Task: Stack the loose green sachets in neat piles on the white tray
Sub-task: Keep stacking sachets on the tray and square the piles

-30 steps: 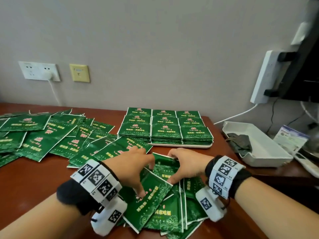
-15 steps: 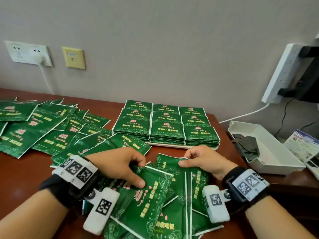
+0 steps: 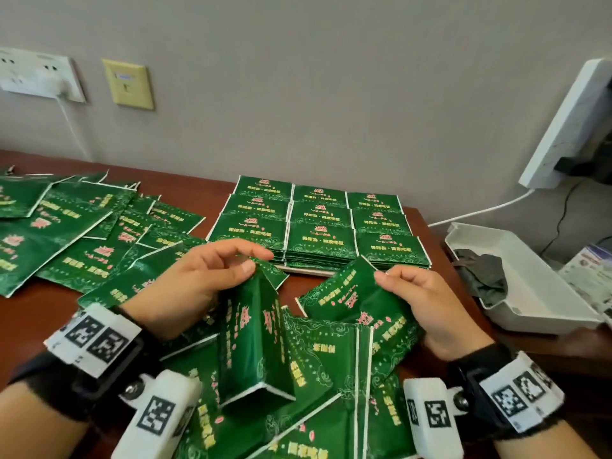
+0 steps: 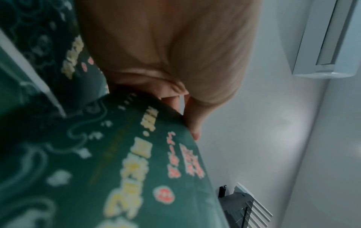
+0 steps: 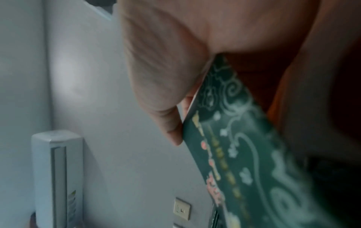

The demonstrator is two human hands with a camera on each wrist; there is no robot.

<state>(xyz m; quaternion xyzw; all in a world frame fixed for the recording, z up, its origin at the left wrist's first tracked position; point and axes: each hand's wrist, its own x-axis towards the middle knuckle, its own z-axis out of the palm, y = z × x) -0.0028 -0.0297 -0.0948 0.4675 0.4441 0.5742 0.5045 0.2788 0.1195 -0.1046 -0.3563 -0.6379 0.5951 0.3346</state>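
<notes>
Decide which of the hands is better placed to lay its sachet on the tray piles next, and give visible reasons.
Probably the right hand. Its sachet is pinched by the top edge with its corner almost at the front piles on the white tray. The left hand holds a sachet hanging edge-on, lower and nearer the person.

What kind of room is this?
Likely a hotel room or office: a wooden desk against a plain wall with a socket, a wall air conditioner, and branded green sachets being sorted.
</notes>
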